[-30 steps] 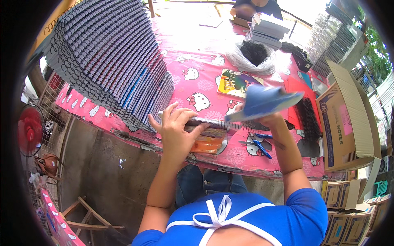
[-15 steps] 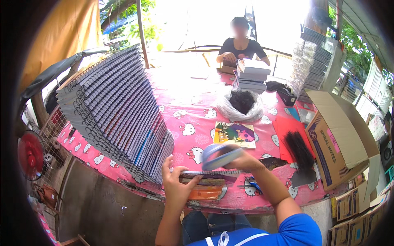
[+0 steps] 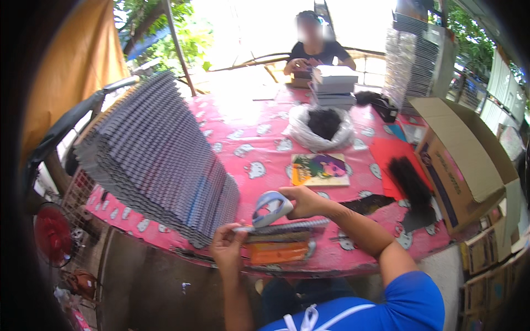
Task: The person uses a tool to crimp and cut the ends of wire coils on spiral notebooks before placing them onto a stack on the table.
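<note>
My right hand [image 3: 302, 202] is closed around a white and blue hand tool with a looped handle [image 3: 271, 209]. Its lower end meets the left end of a spiral-bound notebook's coil [image 3: 301, 225]. At that same end my left hand [image 3: 228, 241] pinches the notebook's corner between thumb and fingers. The notebook lies at the table's near edge, with an orange strip [image 3: 279, 252] showing on the side toward me. Just left of it leans a tall stack of spiral-bound notebooks [image 3: 165, 160], coils facing me.
The table has a pink patterned cover [image 3: 256, 190]. On it are an illustrated notebook [image 3: 320, 169], a plastic bag of black material [image 3: 323, 127], black coils [image 3: 409, 185] on red sheets and an open carton [image 3: 458, 165]. Across the table, a person sits behind stacked books [image 3: 334, 85].
My right hand has brought the tool left and down to the coil's left end. My left hand stays at that corner. The whole view has shifted slightly.
</note>
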Available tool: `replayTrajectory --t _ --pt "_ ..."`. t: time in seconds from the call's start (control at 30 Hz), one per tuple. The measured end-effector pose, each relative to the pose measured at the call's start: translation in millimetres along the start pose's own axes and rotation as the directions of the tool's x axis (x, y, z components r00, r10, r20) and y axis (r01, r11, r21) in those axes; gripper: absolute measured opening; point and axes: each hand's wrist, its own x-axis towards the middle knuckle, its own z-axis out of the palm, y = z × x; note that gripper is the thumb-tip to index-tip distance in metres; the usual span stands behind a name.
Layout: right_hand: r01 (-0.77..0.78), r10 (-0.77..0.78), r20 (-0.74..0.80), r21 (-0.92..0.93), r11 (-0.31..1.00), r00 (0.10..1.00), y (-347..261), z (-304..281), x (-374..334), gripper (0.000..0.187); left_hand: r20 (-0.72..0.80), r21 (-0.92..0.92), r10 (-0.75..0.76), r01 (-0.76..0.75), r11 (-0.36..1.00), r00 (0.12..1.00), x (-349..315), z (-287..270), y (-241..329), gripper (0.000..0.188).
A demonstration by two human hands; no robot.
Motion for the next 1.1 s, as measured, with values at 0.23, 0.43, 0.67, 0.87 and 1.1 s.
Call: replayTrajectory --t 0.23,0.43,0.67,0.87,1.1 --pt "-0.082 0.080 -0.024 -0.070 0.994 0.996 -12 9 19 0.037 -0.080 0.057 -0.074 0.078 0.995 0.994 2 -25 -3 0.020" --pt "0.088 -0.078 0.098 -0.095 0.992 0.992 -11 17 24 0.038 -0.049 -0.005 -0.115 0.114 0.993 0.992 5 -36 -3 0.022" --pt "-0.048 -0.041 -0.120 -0.651 0.757 0.992 47 -2 -54 0.055 0.099 -0.034 0.026 -0.023 0.999 0.995 13 -19 -2 0.021" --pt "-0.465 0.331 -0.326 -0.631 0.622 0.885 1 -13 -176 0.067 0.118 0.228 0.528 -0.540 0.810 0.841 16 17 60 0.021" --pt "-0.525 0.304 -0.428 -0.663 0.533 0.851 15 9 -214 0.056 0.302 0.447 0.754 -0.785 0.429 0.584 -51 54 101 0.022"
